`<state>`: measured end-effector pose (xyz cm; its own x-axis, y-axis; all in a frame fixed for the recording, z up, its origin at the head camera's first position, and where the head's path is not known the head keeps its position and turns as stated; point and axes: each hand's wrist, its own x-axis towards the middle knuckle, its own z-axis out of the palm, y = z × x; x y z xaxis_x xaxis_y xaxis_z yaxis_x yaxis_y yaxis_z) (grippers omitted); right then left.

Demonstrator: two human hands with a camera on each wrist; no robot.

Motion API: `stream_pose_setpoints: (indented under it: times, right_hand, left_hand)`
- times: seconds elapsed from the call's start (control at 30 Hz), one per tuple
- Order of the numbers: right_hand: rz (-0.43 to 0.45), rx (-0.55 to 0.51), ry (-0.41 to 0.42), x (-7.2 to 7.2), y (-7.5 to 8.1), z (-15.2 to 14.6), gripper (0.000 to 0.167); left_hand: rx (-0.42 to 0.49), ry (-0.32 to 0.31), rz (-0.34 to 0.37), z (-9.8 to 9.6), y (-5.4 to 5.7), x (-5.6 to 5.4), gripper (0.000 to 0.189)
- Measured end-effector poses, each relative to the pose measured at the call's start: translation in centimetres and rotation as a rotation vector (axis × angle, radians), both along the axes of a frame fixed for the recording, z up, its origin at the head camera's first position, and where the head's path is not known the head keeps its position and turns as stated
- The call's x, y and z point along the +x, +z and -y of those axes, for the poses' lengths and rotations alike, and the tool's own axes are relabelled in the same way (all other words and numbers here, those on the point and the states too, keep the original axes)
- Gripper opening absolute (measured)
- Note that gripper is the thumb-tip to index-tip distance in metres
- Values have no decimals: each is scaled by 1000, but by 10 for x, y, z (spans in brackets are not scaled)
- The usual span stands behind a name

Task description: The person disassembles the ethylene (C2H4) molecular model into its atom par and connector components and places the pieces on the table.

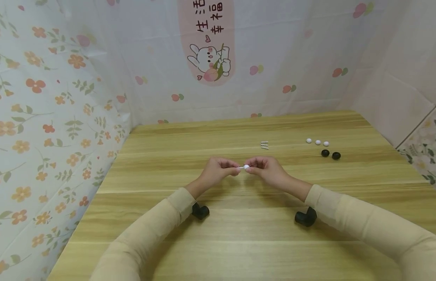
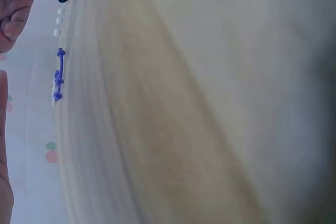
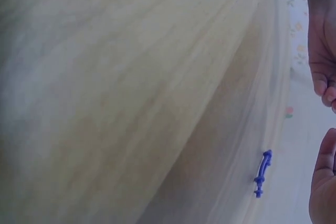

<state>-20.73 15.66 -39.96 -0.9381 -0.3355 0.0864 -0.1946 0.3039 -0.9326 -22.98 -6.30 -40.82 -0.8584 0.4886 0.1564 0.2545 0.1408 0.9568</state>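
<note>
Above the middle of the table, both hands meet with their fingertips close together. In the head view my left hand point(image 1: 220, 168) pinches a thin, pale screw point(image 1: 241, 167), most of it hidden by the fingers. A white round knob point(image 1: 246, 166) is pinched between thumb and fingers of my right hand point(image 1: 268, 168). The screw's visible end reaches the knob; whether it sits inside cannot be told. The left wrist view catches only part of the right hand point(image 2: 18, 6) and the left hand's edge point(image 2: 4, 156), with the held pieces out of sight.
Beyond the hands lie several small screws point(image 1: 264, 144). Three white knobs point(image 1: 318, 142) and two black knobs point(image 1: 330, 154) sit at the back right. A purple, slender piece point(image 3: 262, 174) shows in the wrist views. Floral curtains point(image 1: 56, 117) border the wooden table point(image 1: 225, 242).
</note>
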Motion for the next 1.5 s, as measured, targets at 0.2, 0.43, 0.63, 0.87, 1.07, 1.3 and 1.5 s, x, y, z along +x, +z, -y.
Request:
stream_pose_setpoints:
  times: [0.2,0.43,0.63,0.87,1.07,1.3,1.5]
  right_hand:
    - [7,-1,-20,1,5,-6,17]
    - [11,-5,-38,0,7,-14,22]
    - [-9,-5,-205,-5,7,-66,32]
    - [19,77,-343,-10,28,-120,49]
    - [41,102,-444,-17,38,-170,51]
    - [16,295,-485,-29,33,-218,67]
    - [-2,378,-484,-39,24,-249,63]
  left_hand:
    - [-7,20,-20,-8,4,-1,13]
    - [16,17,-6,-10,4,-4,16]
    - [87,148,81,13,3,-15,14]
    - [-18,150,68,14,7,-23,14]
    - [-87,136,88,3,11,-32,14]
    - [-177,137,73,-11,15,-48,12]
    - [-238,134,11,-22,14,-59,10]
